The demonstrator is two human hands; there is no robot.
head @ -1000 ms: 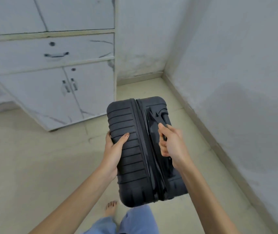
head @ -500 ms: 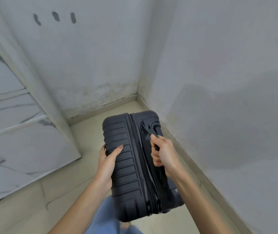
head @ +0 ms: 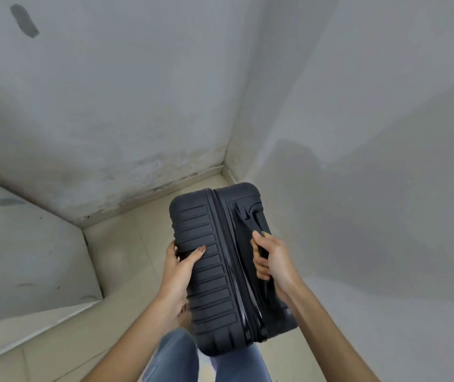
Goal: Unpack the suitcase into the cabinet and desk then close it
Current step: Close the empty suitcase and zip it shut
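Note:
A small black ribbed hard-shell suitcase (head: 215, 271) hangs in the air in front of me, zipped shut, its narrow zipper side facing up. My right hand (head: 271, 260) grips the black carry handle on that side, fingers curled round it. My left hand (head: 177, 267) holds the left shell, thumb on the ribs and fingers wrapped under the edge. The white marble-patterned cabinet (head: 27, 257) shows only as a side panel at the left edge.
A room corner lies straight ahead: grey plaster walls (head: 358, 133) meet just beyond the suitcase, with a beige tiled floor (head: 126, 244) below. My legs in blue jeans (head: 176, 357) and a bare foot are under the suitcase.
My view has swung right, from the cabinet doors toward the wall corner. The suitcase travelled with me, held the same way in both hands, and is now closer to the corner.

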